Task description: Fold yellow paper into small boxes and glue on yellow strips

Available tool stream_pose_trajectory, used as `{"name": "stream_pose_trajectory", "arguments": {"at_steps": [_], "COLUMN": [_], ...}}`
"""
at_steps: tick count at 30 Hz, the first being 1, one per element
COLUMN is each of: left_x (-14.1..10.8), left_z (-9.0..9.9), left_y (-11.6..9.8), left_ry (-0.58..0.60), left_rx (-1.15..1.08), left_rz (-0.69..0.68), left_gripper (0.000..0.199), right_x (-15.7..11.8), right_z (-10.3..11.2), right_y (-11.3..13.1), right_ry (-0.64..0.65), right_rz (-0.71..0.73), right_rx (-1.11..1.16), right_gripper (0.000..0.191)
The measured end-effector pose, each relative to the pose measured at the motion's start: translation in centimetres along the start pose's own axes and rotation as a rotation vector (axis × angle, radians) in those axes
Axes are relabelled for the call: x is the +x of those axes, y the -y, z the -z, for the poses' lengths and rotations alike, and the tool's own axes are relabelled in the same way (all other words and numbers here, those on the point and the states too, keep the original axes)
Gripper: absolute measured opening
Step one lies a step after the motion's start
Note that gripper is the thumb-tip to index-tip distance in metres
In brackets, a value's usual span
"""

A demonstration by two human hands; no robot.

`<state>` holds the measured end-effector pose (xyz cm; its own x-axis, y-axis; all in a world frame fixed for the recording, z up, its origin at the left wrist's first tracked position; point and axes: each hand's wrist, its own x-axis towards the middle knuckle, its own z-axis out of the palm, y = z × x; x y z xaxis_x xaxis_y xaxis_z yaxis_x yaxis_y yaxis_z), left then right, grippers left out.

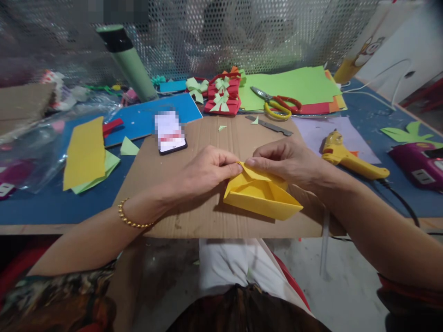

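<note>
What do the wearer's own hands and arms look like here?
Both the left hand and right hand are gloveless. A gold-coloured beaded bracelet circles the left wrist. The left sleeve is dark, mottled brown; the right sleeve looks dark with red.

Scissors lie partly on green paper and a glue gun partly on a lilac sheet; a bottle stands farther left.
</note>
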<state>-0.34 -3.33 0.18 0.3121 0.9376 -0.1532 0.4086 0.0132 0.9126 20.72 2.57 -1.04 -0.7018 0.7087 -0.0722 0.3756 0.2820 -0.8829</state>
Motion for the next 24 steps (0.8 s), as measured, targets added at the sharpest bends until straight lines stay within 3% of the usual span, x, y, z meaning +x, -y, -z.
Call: {"name": "stream_pose_trajectory", "arguments": {"at_steps": [24], "left_x": [0.01], "left_z": [-0.55], "left_y": [0.59], "left_ry": [0.023], "left_rx": [-0.11], "left_rz": [0.03], "left_gripper": [0.03], "right_x": [0.24], "right_z": [0.14], "right_y": [-0.49], "right_ry": [-0.02], "right_rz": [0.043], "right_rx": [0.049], "right_gripper": [0.061]}}
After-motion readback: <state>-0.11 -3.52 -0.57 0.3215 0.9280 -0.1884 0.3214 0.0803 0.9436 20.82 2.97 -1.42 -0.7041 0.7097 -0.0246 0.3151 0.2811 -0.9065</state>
